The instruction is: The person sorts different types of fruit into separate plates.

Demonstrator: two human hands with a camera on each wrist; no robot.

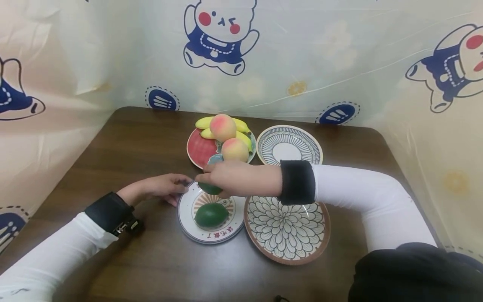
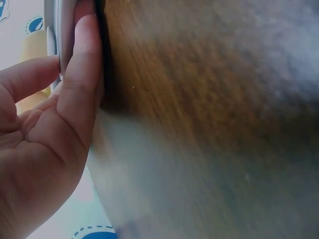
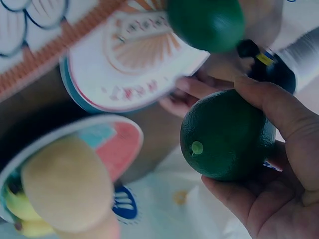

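Observation:
My right hand (image 1: 230,174) holds a dark green avocado (image 3: 224,137) with a pale stem nub, thumb on one side and fingers on the other. It hangs over the far part of a white plate (image 1: 187,214) with a sunburst print and red characters. A second avocado (image 1: 211,216) lies on that plate, nearer to me. At the plate's left rim, my left hand (image 1: 166,186) pinches the edge, thumb above and fingers below, as the left wrist view shows. More than one rim shows there, stacked.
Behind, a red patterned plate (image 1: 198,149) carries bananas (image 1: 204,123) and two peaches (image 1: 223,127). A blue-lined plate (image 1: 284,152) stands at the back right. Right of the white plate is a brown-rimmed petal-patterned plate (image 1: 286,235), partly under my right forearm. A printed curtain (image 1: 302,54) hangs behind the table.

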